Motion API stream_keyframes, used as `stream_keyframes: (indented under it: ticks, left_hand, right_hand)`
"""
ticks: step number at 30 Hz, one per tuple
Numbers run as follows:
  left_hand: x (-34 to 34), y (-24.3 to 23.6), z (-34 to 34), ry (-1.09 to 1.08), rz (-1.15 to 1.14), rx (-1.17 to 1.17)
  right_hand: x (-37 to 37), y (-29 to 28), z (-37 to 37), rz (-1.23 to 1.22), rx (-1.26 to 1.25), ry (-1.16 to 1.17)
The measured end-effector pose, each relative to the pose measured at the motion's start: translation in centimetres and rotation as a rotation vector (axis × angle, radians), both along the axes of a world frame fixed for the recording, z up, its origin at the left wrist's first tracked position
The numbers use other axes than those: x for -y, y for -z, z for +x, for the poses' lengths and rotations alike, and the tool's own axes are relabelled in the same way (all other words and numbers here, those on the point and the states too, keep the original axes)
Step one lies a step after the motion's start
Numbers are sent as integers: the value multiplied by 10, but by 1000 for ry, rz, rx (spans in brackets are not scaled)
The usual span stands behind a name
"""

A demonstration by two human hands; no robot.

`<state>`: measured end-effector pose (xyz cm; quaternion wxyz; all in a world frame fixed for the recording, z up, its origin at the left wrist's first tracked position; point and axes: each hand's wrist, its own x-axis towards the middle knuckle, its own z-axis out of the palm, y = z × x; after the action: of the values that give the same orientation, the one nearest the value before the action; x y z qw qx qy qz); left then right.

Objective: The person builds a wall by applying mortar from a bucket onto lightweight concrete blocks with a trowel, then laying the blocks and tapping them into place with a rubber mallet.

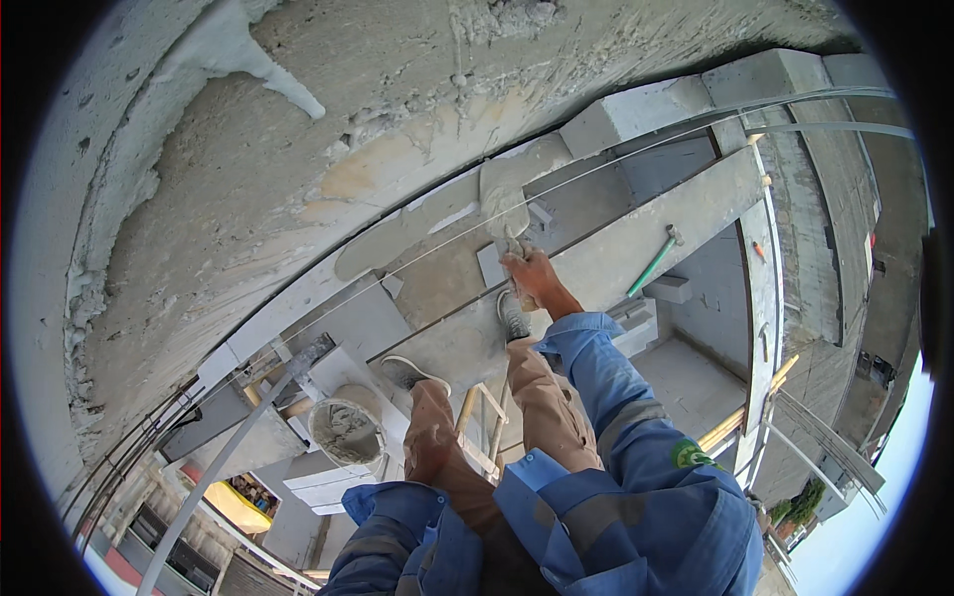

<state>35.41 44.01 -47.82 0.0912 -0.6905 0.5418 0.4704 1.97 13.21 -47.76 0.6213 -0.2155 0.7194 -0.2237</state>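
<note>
My right hand (537, 280) is closed around the handle of a trowel (506, 211), whose blade is coated in wet grey mortar. The blade lies at the top edge of a low block wall, over a bed of mortar (397, 238) spread along it. A taut string (442, 250) runs lengthwise just in front of that bed. Of my left arm only the blue sleeve (383, 541) shows; the hand is out of sight. A bucket (347, 427) with mortar inside stands to the left of my legs, beside white blocks.
My shoes stand on a plank platform (606, 253). A hammer (653, 263) with a green handle lies on it to the right. Pale blocks (636, 109) continue the row at the far right. A rough concrete surface (268, 189) rises beyond the row. Drops open beside the planks.
</note>
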Motion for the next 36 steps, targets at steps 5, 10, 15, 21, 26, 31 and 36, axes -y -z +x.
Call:
stream_keyframes:
  ticks: [5, 10, 15, 21, 26, 31, 36]
  left_hand:
    - [31, 4, -48, -95, 20, -104]
    - [28, 14, -76, -194, -7, -108]
    - [22, 25, -93, -173, 162, -66]
    - [45, 6, -127, -287, 68, -124]
    - [56, -1, -123, -345, 56, -219]
    - [44, -8, -99, -356, 88, -207]
    - [31, -3, -44, -453, 154, -282]
  right_hand:
    - [-24, 3, 46, -192, 14, -404]
    - [6, -1, -52, -184, -257, -182]
    - [7, -10, -94, -98, -41, -234]
    - [-33, -37, -100, -106, -37, -206]
    - [13, -5, -79, 3, 83, 118]
    - [-10, -2, 25, -67, 89, -120]
    - [-26, 33, 94, -189, -76, -305]
